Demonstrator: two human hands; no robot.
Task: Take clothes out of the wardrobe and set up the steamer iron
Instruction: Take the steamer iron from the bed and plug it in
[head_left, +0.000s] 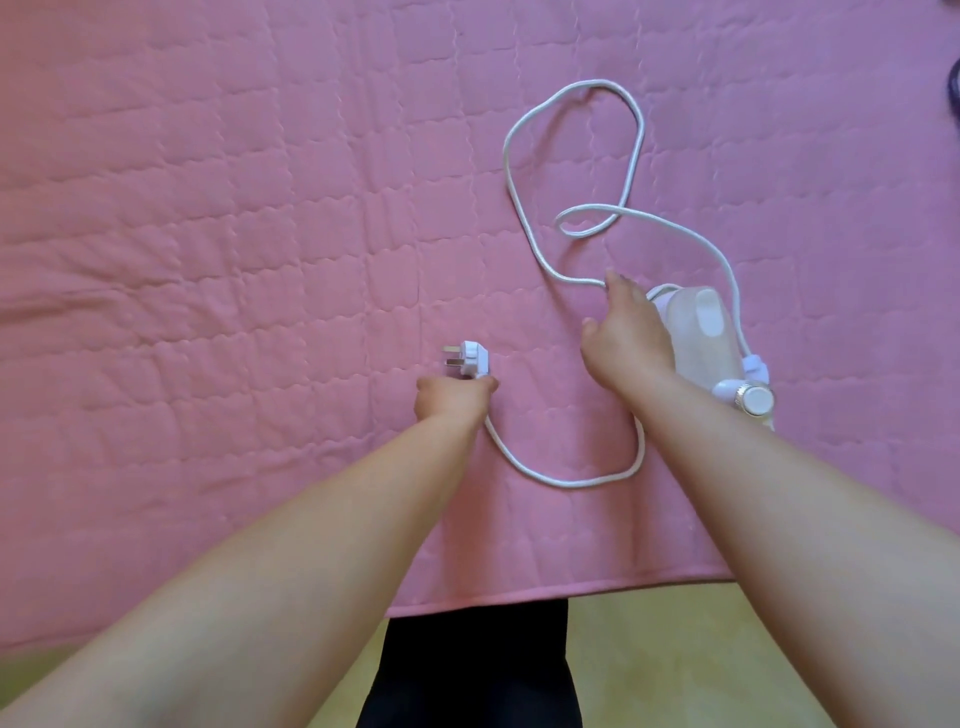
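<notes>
A white handheld steamer iron (698, 338) with a clear water tank lies on its side on the pink quilted bed (234, 234), right of centre. Its white cord (571, 150) loops across the quilt behind it and curves back along the near side. My left hand (452, 397) grips the cord just behind the white plug (467, 358), whose prongs point left. Beside the steamer's left flank, my right hand (623, 332) hovers over or touches the cord with fingers extended; whether it touches is unclear.
The bed's near edge (519, 597) runs across the lower frame, with yellowish floor (727, 660) below it. My dark-trousered legs (467, 670) stand against the edge. A dark object (955, 88) peeks in at the top right corner.
</notes>
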